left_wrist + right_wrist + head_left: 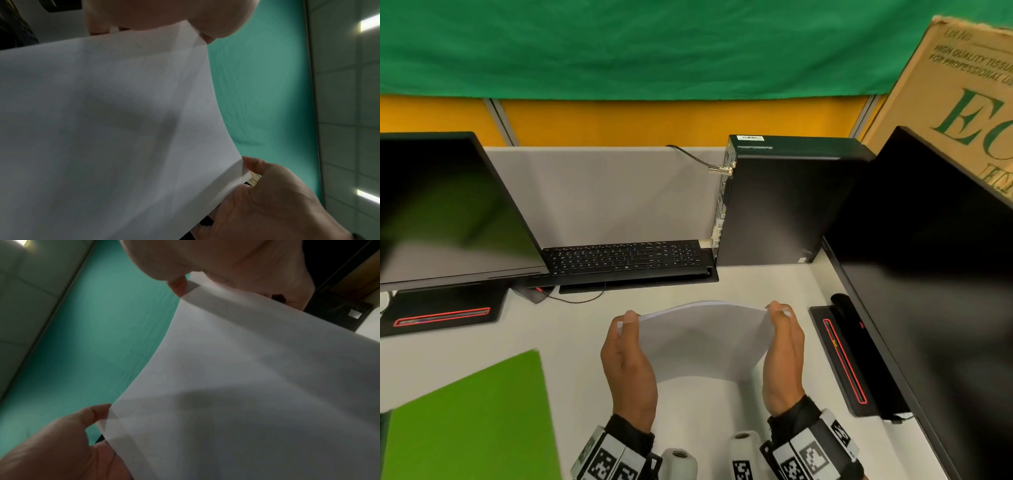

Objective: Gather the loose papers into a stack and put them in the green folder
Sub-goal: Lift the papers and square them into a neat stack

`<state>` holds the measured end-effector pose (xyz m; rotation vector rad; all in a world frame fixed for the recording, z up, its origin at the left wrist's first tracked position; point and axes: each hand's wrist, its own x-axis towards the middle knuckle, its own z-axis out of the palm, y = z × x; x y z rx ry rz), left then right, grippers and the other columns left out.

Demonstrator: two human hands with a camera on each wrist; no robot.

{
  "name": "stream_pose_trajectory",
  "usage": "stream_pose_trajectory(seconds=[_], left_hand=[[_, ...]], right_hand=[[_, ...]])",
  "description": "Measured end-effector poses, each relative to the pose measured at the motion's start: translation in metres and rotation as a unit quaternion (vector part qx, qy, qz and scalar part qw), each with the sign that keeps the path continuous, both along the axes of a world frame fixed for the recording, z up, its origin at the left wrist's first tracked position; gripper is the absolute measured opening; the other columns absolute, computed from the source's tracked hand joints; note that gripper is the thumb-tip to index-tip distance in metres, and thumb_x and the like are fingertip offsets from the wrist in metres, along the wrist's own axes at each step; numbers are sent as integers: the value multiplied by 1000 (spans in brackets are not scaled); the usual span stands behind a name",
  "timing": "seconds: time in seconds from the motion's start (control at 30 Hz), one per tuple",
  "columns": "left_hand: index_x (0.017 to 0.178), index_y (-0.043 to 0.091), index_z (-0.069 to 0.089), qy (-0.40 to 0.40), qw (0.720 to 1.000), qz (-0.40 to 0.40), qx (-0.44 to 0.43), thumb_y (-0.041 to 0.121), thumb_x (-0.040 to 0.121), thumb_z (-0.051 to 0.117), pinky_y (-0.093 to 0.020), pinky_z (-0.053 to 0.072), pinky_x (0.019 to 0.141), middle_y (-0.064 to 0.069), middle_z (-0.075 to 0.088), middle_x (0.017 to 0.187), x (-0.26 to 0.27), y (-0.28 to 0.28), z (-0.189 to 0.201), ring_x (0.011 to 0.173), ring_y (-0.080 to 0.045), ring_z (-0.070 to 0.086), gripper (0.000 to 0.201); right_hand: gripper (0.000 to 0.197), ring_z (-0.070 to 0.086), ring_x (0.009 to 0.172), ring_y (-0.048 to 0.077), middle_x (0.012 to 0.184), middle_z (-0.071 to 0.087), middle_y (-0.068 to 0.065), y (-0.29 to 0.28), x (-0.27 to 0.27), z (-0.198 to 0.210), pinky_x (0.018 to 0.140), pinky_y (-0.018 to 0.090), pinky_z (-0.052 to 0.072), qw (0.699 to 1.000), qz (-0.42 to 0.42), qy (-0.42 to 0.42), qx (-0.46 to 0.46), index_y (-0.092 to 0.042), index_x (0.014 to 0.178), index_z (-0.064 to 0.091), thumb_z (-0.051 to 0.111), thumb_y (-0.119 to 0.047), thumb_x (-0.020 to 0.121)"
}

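Note:
A stack of white papers [702,339] stands on edge over the desk, bowed toward me. My left hand [631,325] grips its left side edge, thumb on the near face and fingers behind. My right hand [779,317] grips the right side edge the same way. In the left wrist view the papers [102,129] fill most of the picture, with the right hand [267,203] at their far edge. In the right wrist view the papers [257,386] show with the left hand [61,443] on the opposite edge. The green folder [472,418] lies flat and closed at the near left.
A black keyboard [626,257] sits behind the papers. A dark monitor [448,205] stands at the left, another monitor [928,274] at the right with its base [842,359] beside my right hand. A computer tower [784,205] and a cardboard box [962,85] are at the back right.

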<state>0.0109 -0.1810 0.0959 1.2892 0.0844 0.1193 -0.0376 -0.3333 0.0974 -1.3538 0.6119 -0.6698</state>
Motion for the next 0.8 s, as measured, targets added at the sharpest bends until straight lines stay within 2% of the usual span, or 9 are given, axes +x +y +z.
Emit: stream_pose_trajectory(seconds=[0.1,0.2,0.27,0.33,0.4,0.5,0.57,0.67,0.8], left_hand=[[64,15,47,-2,1000,8,12,45,83,46,-14,38,52,9,46,57,1,2,-1,56,-8,44,36],[55,27,46,14,1000,13,19,43,82,49,-27,36,59,11,47,56,1,2,-2,63,-16,44,32],[56,28,47,8,999,13,29,47,80,51,-31,35,63,4,47,61,1,3,-3,66,-21,43,31],[56,28,49,0,999,12,36,44,81,53,-33,37,64,4,49,61,2,4,-4,67,-21,46,30],[56,28,51,-7,999,12,35,33,88,55,-27,40,60,13,53,55,4,4,-5,62,-13,50,33],[54,28,49,-16,1000,9,26,22,94,50,-13,42,48,14,54,50,7,4,-6,50,-1,50,41],[57,23,49,-24,1000,2,19,21,95,47,-10,40,45,13,52,49,7,4,-4,48,0,49,38],[72,9,49,-84,995,-49,26,26,90,52,-5,40,49,16,57,61,6,7,-4,55,4,52,24],[85,22,55,-141,976,-121,111,36,70,61,-7,46,66,18,62,84,11,26,-25,77,0,58,22]], right_hand=[[35,40,48,-3,51,45,-17,0,-1,3,48,9,35,1000,-3,-4,1,-14,65,37,36,-20,100],[36,39,48,-3,50,42,-16,0,-1,5,47,10,33,1000,0,8,10,-15,64,35,39,-21,99],[37,38,47,-3,50,42,-16,-1,-1,4,47,10,32,1000,2,14,7,-15,63,34,39,-20,99],[38,40,46,-3,48,44,-16,-1,-2,5,45,6,33,1000,6,14,4,-15,62,35,41,-20,99],[36,42,46,-3,49,46,-15,-3,-2,5,44,5,34,1000,10,9,-4,-11,63,38,42,-18,98],[30,43,49,-1,52,46,-14,-6,-2,5,45,6,34,1000,20,9,-19,-3,69,44,41,-11,97],[28,44,50,-1,55,48,-14,-7,-1,5,46,6,34,999,30,4,-30,-5,69,45,40,-10,96],[22,45,54,-4,59,51,-17,-7,-3,8,49,5,36,996,58,-20,-60,-7,73,46,40,-19,90],[16,52,68,-7,73,54,-25,-14,-12,-6,63,5,45,987,126,-22,-102,-4,93,46,50,-17,85]])
